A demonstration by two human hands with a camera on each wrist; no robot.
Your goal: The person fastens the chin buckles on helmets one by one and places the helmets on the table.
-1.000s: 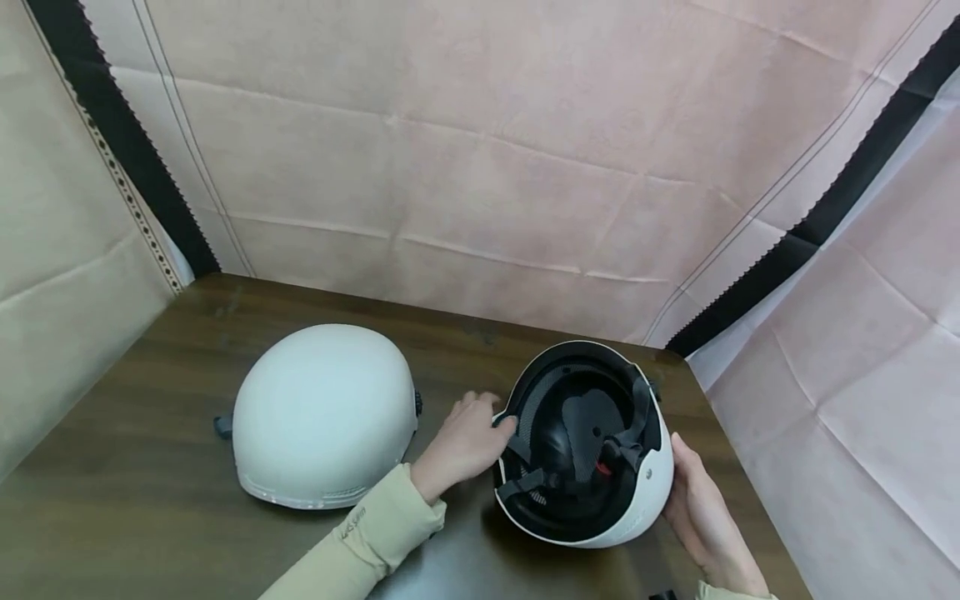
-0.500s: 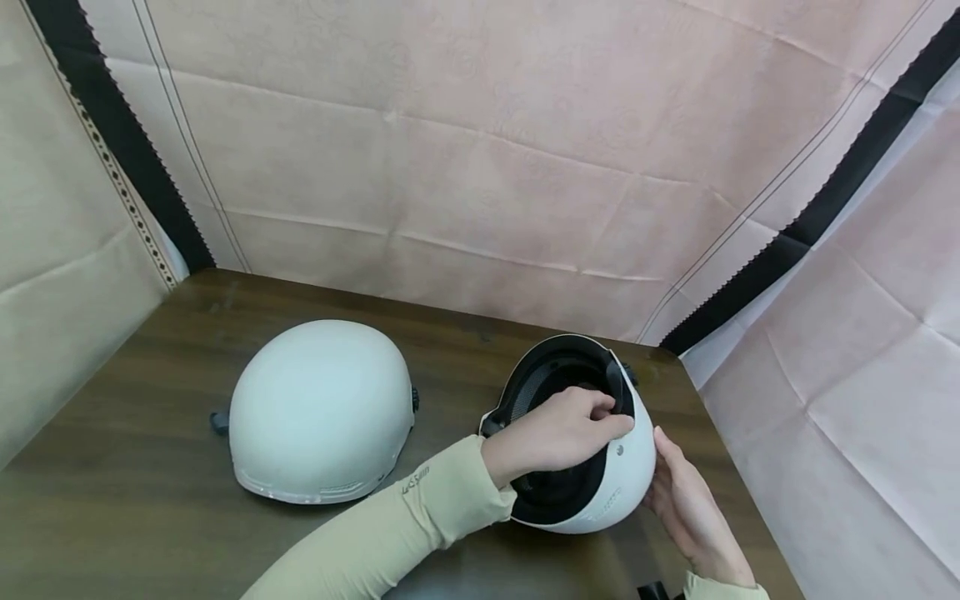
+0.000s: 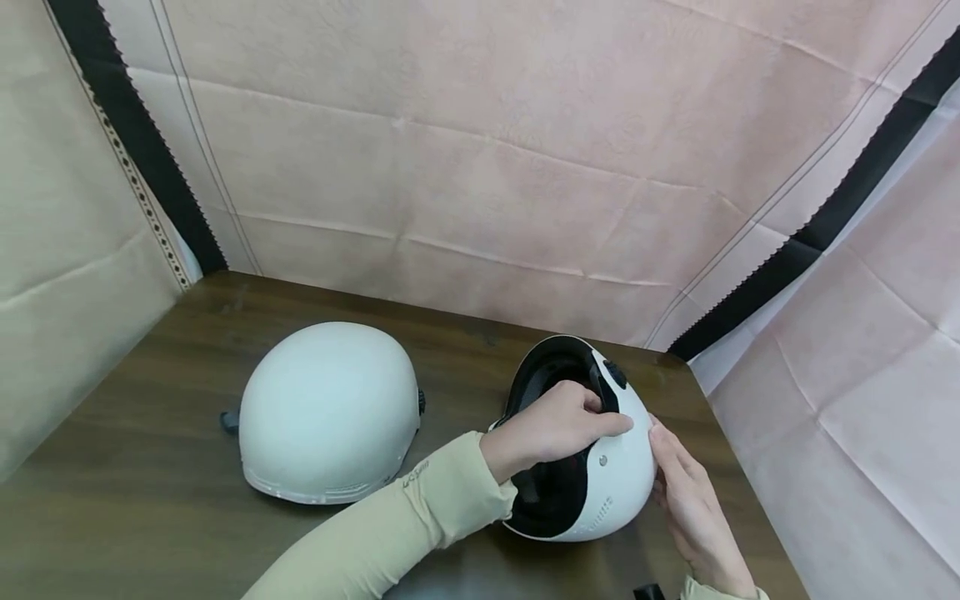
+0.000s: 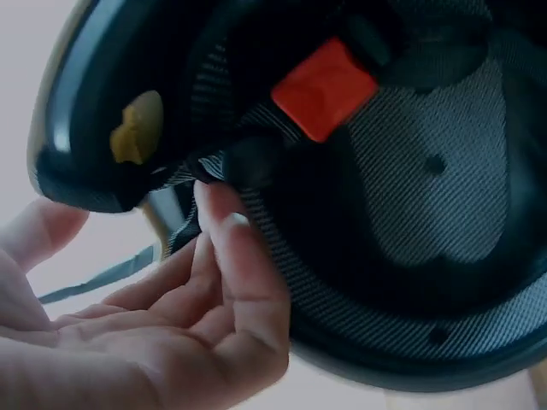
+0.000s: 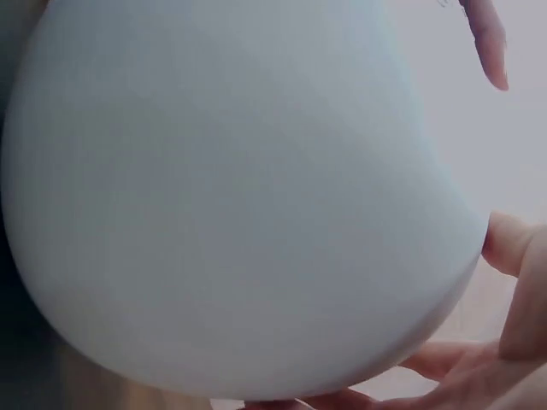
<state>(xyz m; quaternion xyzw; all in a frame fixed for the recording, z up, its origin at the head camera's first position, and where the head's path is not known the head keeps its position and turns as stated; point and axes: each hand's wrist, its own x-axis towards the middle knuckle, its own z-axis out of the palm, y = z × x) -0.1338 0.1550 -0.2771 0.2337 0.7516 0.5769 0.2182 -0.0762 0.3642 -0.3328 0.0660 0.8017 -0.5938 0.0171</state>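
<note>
Standing by the dark wooden surface (image 3: 150, 500), I see it walled in by pinkish cloth hangings (image 3: 480, 167), with two white helmets on it. The larger-looking one, the dome-up helmet (image 3: 330, 412), sits untouched on the left, rim flat down, well apart from the work.

The tipped helmet (image 3: 611, 467) lies at the right near the surface's far corner, rolled on its side so the black lining (image 3: 551, 500) faces left toward the person. It looks to be a stiff moulded shell with a smooth, matte skin: light enough, I judge, for one hand, but rounded and somewhat slippery, so a bare palm on the dome would steady it rather than lift it. The rim is the sound place to take hold, where fingers can hook over the edge into the padding.

That is how the left hand (image 3: 551, 433) has it: fingers curled over the upper rim, gripping it, with the thumb outside on the shell. In the left wrist view the fingertips (image 4: 224, 224) reach in against the woven liner (image 4: 427, 196) beside a strap (image 4: 111, 273); those inner parts seem soft and will give.

The right hand (image 3: 686, 492) is flat and relaxed, fingers straight against the outer shell (image 5: 239, 196), cradling it from the right.

Smallest, a red buckle piece (image 4: 325, 88) shows inside, hard plastic by its look, and a black knob (image 3: 615, 372) sits on the shell's top edge.
</note>
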